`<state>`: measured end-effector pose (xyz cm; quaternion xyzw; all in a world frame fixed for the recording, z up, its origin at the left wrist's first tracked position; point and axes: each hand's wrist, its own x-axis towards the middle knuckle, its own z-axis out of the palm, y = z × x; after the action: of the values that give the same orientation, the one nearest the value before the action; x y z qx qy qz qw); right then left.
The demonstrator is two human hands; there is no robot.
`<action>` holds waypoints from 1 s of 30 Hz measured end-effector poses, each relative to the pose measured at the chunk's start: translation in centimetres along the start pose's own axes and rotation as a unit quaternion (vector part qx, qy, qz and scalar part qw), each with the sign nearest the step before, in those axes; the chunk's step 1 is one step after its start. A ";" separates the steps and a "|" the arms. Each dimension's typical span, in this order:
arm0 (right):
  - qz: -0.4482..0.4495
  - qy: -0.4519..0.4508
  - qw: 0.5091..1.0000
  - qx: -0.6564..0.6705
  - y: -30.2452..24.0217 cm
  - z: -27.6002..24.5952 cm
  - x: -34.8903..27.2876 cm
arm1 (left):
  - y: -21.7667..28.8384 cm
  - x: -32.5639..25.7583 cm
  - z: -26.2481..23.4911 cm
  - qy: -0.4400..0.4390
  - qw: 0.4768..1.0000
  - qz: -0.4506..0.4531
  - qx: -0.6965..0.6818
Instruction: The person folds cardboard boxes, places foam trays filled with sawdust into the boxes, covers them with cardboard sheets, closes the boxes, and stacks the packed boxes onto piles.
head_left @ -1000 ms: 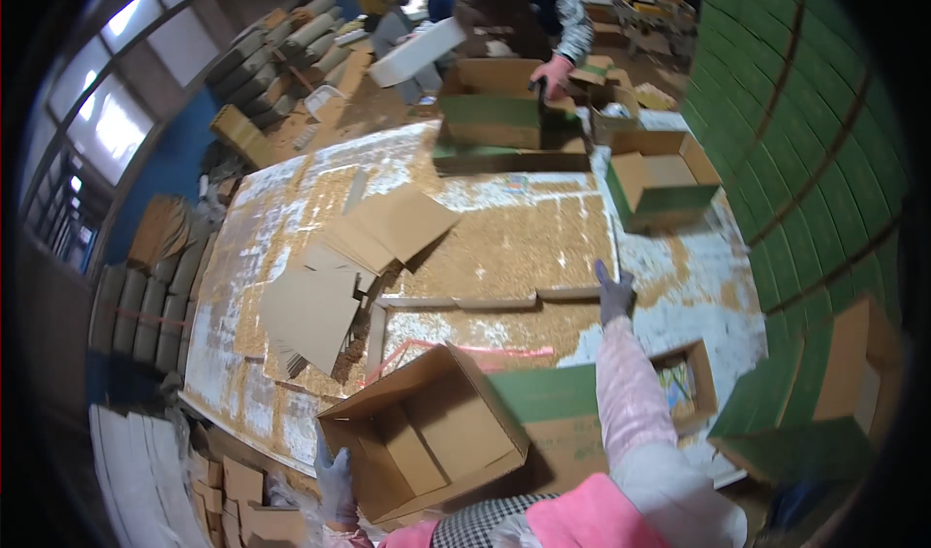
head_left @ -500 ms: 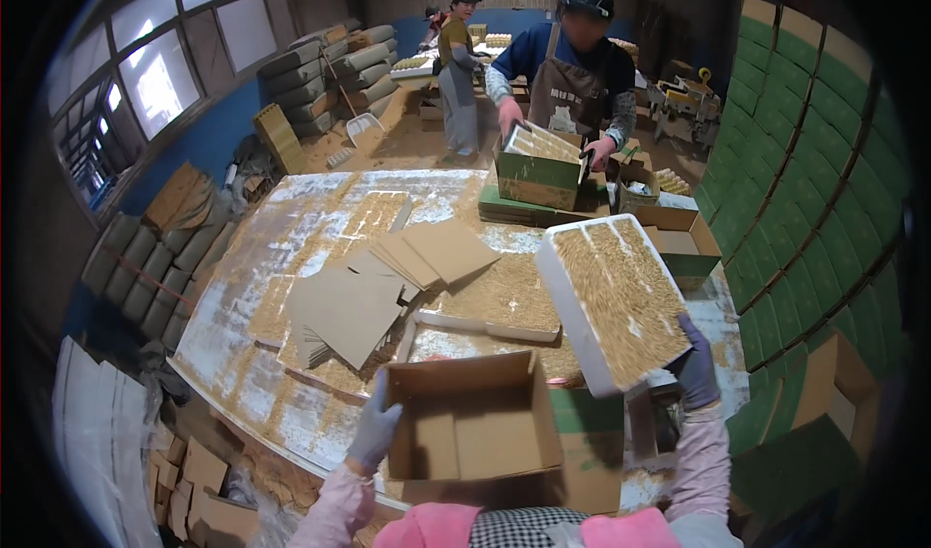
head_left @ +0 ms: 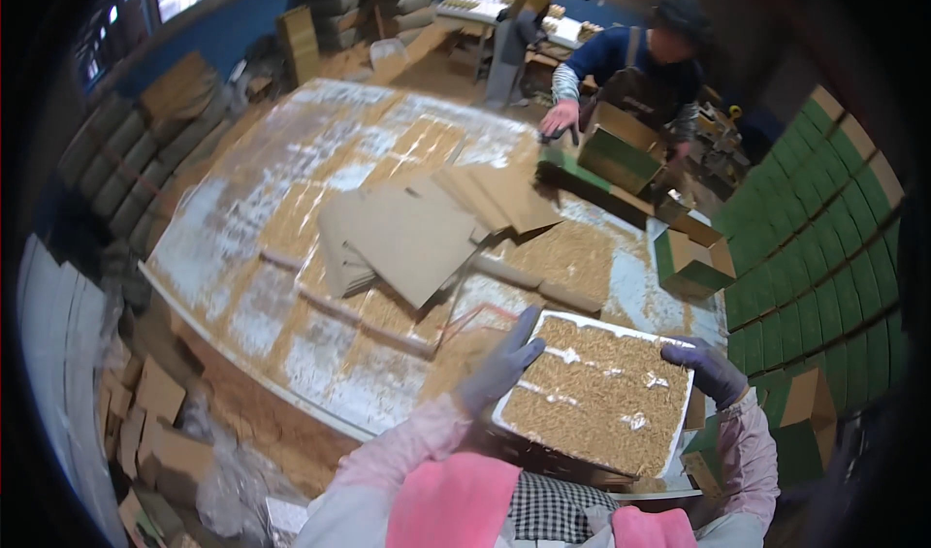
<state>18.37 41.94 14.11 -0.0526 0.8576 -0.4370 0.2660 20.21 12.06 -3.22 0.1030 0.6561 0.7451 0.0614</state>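
Head view: gripping a filled white tray (head_left: 593, 393) near its far corners with left hand (head_left: 499, 366) and right hand (head_left: 713, 370), forearms (head_left: 415, 439) slanting inward, just over a brown carton (head_left: 558, 455).

I have a shallow white rectangular tray with a thin rim (head_left: 598, 393), its open face up toward me, filled almost to the edges with loose tan, husk-like bits; white patches show through in broken rows. It sits slightly askew to me, its far edge slanting, between my left hand (head_left: 506, 362) at its far left side and my right hand (head_left: 706, 366) on its right rim. Below its near edge I see a shadowed strip of a brown cardboard box (head_left: 553, 459), mostly hidden.
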 end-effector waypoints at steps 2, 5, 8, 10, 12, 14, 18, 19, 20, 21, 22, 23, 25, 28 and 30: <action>0.034 -0.039 0.997 0.053 0.7 0.1 1.4 | -0.8 0.7 -1.1 -0.048 0.998 0.028 -0.005; 0.064 -0.061 0.996 0.016 -1.2 1.8 3.2 | 0.8 1.3 -3.8 -0.093 0.991 -0.013 0.097; 0.073 -0.109 0.985 -0.108 2.4 0.8 5.0 | -2.7 3.0 -11.1 -0.026 0.901 0.152 0.405; 0.074 -0.109 0.981 -0.141 2.1 1.4 6.1 | -4.8 3.2 -16.3 0.039 0.686 0.049 0.725; 0.025 -0.095 0.977 -0.190 3.2 2.4 7.0 | -5.4 3.3 -20.3 0.090 0.620 0.091 0.774; -0.012 -0.013 0.937 -0.348 4.7 4.4 7.5 | -7.4 4.2 -24.4 0.043 0.648 0.039 0.759; 0.027 0.064 0.875 -0.480 5.6 6.3 7.4 | -4.3 5.7 -23.3 0.043 0.716 0.075 0.693; 0.064 0.051 0.870 -0.486 5.7 6.9 7.8 | -1.2 6.0 -21.1 0.049 0.702 0.067 0.707; 0.064 0.075 0.854 -0.510 6.2 7.8 8.1 | 1.1 6.2 -18.7 0.083 0.707 -0.017 0.702; 0.005 0.203 0.880 -0.430 8.5 9.4 8.7 | 1.5 6.2 -18.0 0.096 0.716 0.069 0.687; 0.025 0.116 0.868 -0.482 8.4 10.4 9.9 | 3.1 6.1 -15.6 0.085 0.735 0.138 0.659; 0.035 0.023 0.848 -0.529 8.3 10.6 10.7 | 4.7 5.9 -12.3 0.069 0.731 0.150 0.662; -0.019 0.087 0.881 -0.465 5.9 9.0 7.0 | 7.1 4.3 -5.7 0.070 0.684 0.238 0.686; -0.137 0.359 0.898 -0.213 9.0 2.9 1.5 | 6.1 1.6 0.1 0.027 0.674 0.204 0.710; -0.017 0.486 0.869 -0.096 20.5 -3.5 0.4 | 5.5 1.0 2.4 0.034 0.682 0.180 0.707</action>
<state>19.19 56.87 -0.32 0.1262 0.9151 -0.3276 -0.1982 20.04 13.86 2.61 0.2071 0.9584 0.0589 -0.1875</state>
